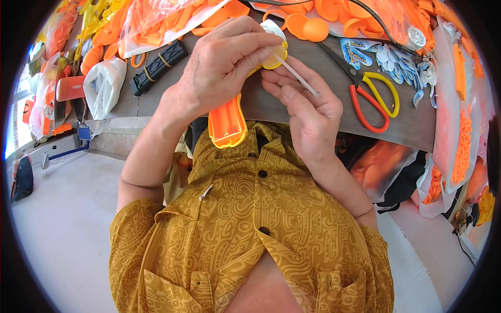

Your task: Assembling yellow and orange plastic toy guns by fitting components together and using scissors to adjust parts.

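Observation:
An orange and yellow plastic toy part (228, 125), long and hollow like a half handle, hangs below my left hand (219, 68). That hand is closed around its upper part, thumb and forefinger pinched together near a round yellow end (275, 58). A white cap-like piece (272, 30) shows just above. From the pinch a thin white stick (297, 76) slants down across the fingers of my right hand (310, 112). The right fingers curl beside the yellow end, thumb bent in; whatever lies between them is hidden.
Red-and-yellow-handled scissors (373, 101) lie on the grey table (417, 125) at the right, beside blue and white printed pieces (394, 60). Bags of orange parts (177, 23) line the back. A black bar with bands (158, 68) and a white bag (104, 86) sit left.

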`<state>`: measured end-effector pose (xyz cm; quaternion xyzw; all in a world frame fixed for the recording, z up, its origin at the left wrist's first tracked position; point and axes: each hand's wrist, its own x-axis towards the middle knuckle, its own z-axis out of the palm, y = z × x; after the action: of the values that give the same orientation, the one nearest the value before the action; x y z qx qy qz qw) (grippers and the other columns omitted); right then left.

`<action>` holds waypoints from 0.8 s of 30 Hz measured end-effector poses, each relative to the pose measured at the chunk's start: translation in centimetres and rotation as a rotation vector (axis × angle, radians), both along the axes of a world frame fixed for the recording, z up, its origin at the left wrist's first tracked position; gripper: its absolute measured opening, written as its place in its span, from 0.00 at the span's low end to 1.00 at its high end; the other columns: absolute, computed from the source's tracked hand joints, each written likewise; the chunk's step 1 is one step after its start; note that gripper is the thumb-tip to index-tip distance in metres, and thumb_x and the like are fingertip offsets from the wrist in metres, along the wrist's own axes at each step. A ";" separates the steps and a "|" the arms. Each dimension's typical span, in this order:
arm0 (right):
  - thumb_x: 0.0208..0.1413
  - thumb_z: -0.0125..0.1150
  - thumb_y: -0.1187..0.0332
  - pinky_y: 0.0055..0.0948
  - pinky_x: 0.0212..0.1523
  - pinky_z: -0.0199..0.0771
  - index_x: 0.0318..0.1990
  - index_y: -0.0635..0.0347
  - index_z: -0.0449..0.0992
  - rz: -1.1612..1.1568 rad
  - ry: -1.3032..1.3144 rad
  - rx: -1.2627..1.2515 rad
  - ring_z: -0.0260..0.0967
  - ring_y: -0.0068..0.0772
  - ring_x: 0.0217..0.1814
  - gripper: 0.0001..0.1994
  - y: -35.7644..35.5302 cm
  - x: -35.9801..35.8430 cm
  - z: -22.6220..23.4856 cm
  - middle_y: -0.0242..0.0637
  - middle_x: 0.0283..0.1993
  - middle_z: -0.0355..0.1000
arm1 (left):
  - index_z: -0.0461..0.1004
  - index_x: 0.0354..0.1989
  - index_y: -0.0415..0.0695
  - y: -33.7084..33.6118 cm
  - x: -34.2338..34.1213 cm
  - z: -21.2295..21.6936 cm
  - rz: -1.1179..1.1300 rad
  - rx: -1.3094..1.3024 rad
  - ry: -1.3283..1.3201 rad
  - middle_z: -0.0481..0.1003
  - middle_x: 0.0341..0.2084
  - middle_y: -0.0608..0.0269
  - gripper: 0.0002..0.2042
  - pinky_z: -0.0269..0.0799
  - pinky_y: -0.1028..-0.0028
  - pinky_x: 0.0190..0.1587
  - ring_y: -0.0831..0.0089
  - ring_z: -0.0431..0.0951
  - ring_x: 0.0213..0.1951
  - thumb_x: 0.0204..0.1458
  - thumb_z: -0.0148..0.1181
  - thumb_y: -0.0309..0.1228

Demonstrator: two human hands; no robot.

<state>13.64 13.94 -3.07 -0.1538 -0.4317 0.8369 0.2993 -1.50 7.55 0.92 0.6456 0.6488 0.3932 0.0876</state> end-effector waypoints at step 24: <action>0.49 0.45 0.81 0.36 0.55 0.62 0.55 0.75 0.57 0.071 0.076 0.119 0.63 0.38 0.53 0.23 -0.1 -0.1 -0.8 0.47 0.52 0.62 | 0.72 0.43 0.39 -1.4 -0.3 0.5 0.044 -0.142 -0.183 0.66 0.35 0.67 0.18 0.61 0.84 0.32 0.82 0.65 0.34 0.39 0.58 0.16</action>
<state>13.49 13.85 -3.83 -0.0885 -0.4743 0.8250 0.2943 -1.76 6.17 1.44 0.5846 0.6784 0.4054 0.1834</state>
